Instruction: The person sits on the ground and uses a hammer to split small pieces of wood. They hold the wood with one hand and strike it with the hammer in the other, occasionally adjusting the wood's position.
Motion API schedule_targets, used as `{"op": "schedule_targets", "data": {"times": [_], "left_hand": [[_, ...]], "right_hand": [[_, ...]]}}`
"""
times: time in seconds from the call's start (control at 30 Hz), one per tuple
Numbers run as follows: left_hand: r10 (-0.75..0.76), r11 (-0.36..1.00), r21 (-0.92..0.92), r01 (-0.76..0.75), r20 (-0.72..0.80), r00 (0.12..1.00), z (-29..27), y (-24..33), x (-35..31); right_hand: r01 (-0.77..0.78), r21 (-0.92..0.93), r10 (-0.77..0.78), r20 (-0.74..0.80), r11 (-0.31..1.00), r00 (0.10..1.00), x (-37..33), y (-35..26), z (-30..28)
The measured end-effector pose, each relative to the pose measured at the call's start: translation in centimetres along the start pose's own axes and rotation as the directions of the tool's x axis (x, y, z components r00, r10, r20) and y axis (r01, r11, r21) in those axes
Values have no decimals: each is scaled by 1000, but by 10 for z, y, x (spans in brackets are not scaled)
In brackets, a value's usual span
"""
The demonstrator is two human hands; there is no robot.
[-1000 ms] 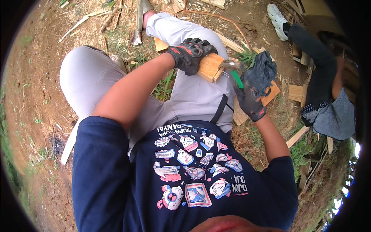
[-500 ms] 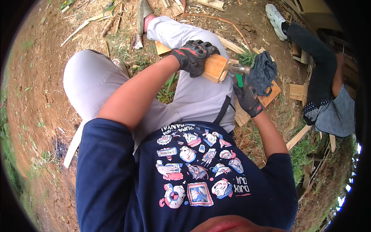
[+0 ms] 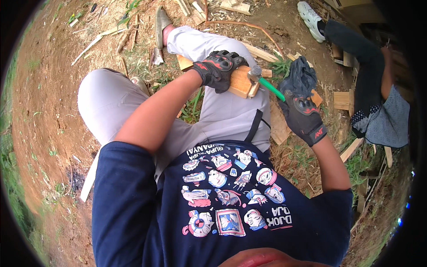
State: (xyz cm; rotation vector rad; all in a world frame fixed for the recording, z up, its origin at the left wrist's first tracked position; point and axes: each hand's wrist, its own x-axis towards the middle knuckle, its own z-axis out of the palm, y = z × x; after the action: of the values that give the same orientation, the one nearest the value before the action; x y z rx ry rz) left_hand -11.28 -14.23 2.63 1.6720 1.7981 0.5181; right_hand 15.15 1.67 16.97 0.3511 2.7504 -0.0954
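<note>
My left hand (image 3: 220, 71), in a black and red glove, is closed round a rectangular wooden block (image 3: 240, 83) above my right-hand thigh. A thinner wooden piece (image 3: 253, 90) sticks out at the block's right end. In my right hand (image 3: 303, 115), gloved alike, is a hammer (image 3: 272, 88) with a green handle and a metal head. The hammer's head is at the block's right end; I cannot tell whether it touches. A crumpled black plastic bag (image 3: 301, 76) is just beyond my right hand.
Wood offcuts (image 3: 260, 51) and shavings lie scattered over the dirt ground. A bent brown rod (image 3: 249, 22) runs along the far side. Another person (image 3: 362, 75) in dark trousers and a white shoe sits at the right, near stacked wood (image 3: 341, 100). Grass tufts grow between.
My right hand has swung to the right and turned, and the hammer's green handle now shows in full. Its head has shifted left to the block's end. The left hand keeps its grip.
</note>
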Motion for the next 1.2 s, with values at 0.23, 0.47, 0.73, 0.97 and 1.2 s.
{"op": "schedule_targets", "data": {"times": [0.23,0.47,0.73,0.97,1.2], "left_hand": [[3,997,-71,-1,25,1000,-2,-1,-4],[11,998,-68,-9,27,1000,-3,3,-5],[-89,991,-101,93,46,995,-7,5,0],[-191,978,-84,189,-17,981,-22,32,-13],[-236,971,-96,217,-279,931,-25,56,-29]], "right_hand": [[105,347,-61,-136,932,989,8,35,121],[-63,213,49,72,975,996,-1,35,64],[-249,179,268,-85,952,960,-45,7,-18],[-456,842,714,129,288,688,-20,-3,9],[-76,960,602,230,-270,764,33,-51,37]]}}
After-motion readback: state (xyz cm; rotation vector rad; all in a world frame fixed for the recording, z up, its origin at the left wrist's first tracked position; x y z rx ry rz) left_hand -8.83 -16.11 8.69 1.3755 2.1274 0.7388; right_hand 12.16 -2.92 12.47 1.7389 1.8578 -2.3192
